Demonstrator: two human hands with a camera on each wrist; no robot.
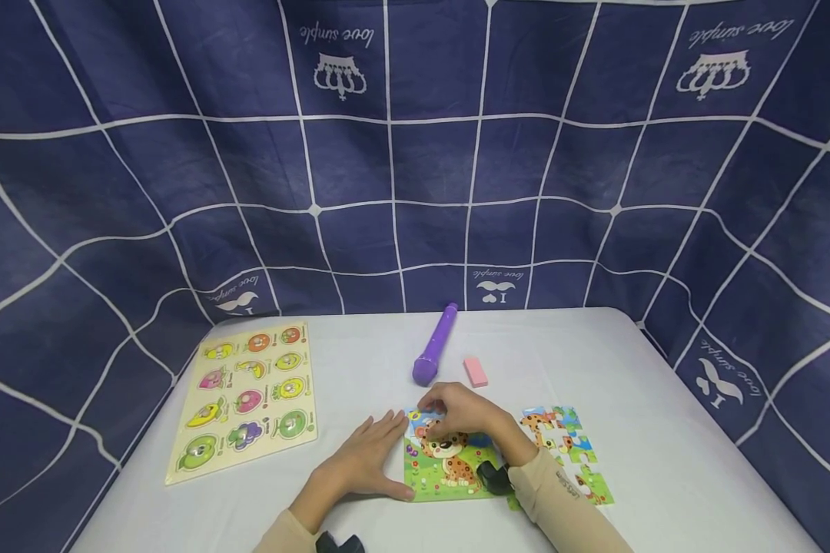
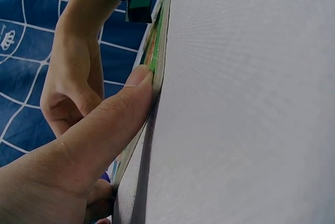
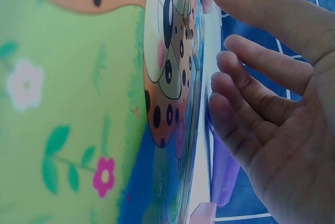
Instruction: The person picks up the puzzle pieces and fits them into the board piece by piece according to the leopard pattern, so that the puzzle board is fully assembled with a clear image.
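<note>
A square puzzle board [image 1: 429,480] printed with a spotted cartoon leopard on green grass lies flat on the white table. My left hand [image 1: 370,457] lies spread along its left side, and the thumb presses the near left corner; the left wrist view has this thumb [image 2: 118,111] on the board's edge. Over the top of the board, my right hand [image 1: 459,411] is bent downward with its fingertips near the leopard's head. In the right wrist view nothing shows between its loosely curved fingers [image 3: 251,77]. Thin raised puzzle pieces [image 3: 189,25] show on the board by the leopard's head.
Several loose jigsaw pieces [image 1: 572,442] lie right of the board, partly behind the right forearm. A purple toy microphone [image 1: 437,346] and a pink block [image 1: 476,372] sit beyond the hands. A wooden fruit puzzle [image 1: 249,399] lies at left. A blue checked curtain [image 1: 429,161] encloses the table.
</note>
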